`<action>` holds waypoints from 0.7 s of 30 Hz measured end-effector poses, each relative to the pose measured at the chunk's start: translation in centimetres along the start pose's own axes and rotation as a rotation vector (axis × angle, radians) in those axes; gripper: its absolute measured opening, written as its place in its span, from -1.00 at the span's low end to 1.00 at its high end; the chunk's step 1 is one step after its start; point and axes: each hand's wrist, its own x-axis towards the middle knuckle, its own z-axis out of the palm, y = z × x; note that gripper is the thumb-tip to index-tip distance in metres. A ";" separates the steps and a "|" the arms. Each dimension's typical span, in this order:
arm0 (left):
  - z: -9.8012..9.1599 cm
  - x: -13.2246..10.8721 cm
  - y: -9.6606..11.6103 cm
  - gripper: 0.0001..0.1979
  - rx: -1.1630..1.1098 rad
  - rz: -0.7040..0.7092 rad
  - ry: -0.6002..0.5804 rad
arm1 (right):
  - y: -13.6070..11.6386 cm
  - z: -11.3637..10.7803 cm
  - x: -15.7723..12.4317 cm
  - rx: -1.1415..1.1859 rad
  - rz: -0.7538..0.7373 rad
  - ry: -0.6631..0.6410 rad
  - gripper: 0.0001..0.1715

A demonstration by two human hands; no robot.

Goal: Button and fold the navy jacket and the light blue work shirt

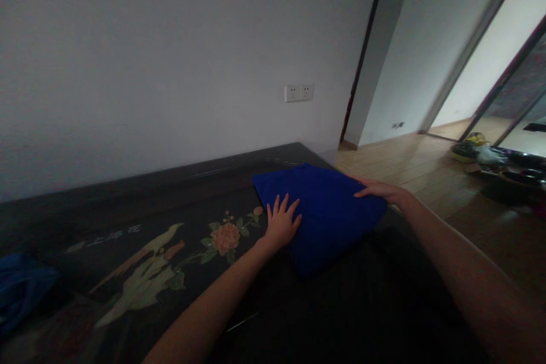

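Note:
A blue folded cloth lies flat on a dark, glossy surface; I cannot tell what kind of item it is. Spread fingers of my left hand rest on the cloth's left edge. At the right edge is my right hand, its thumb on top of the cloth and its other fingers along the border, partly hidden, so it seems to pinch that edge.
Painted flowers and a pale bird decorate the surface. A crumpled blue item sits at the far left. Behind is a wall with sockets. Assorted items lie on the wooden floor at right.

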 end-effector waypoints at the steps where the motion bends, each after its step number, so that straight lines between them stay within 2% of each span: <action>1: 0.2 0.6 0.3 -0.47 -0.003 0.007 -0.001 | 0.3 -0.5 0.0 0.033 0.031 -0.008 -0.05; 3: 0.6 1.7 1.0 -0.46 -0.008 0.026 -0.001 | 1.1 -1.3 -0.2 0.112 0.092 -0.047 -0.04; 7: 1.3 3.4 2.1 -0.46 -0.016 0.055 0.011 | 2.9 -2.6 -0.4 0.140 0.096 -0.042 -0.06; 11: 2.1 4.6 2.9 -0.46 -0.034 0.068 0.036 | 4.4 -3.9 -0.2 0.108 0.092 -0.017 0.02; 15: 2.6 5.7 3.6 -0.46 -0.043 0.066 0.030 | 5.1 -5.1 0.4 0.078 0.113 0.035 0.09; 21: 3.1 6.3 4.0 -0.49 -0.046 0.057 0.075 | 6.0 -5.9 1.1 -0.063 0.039 0.188 -0.03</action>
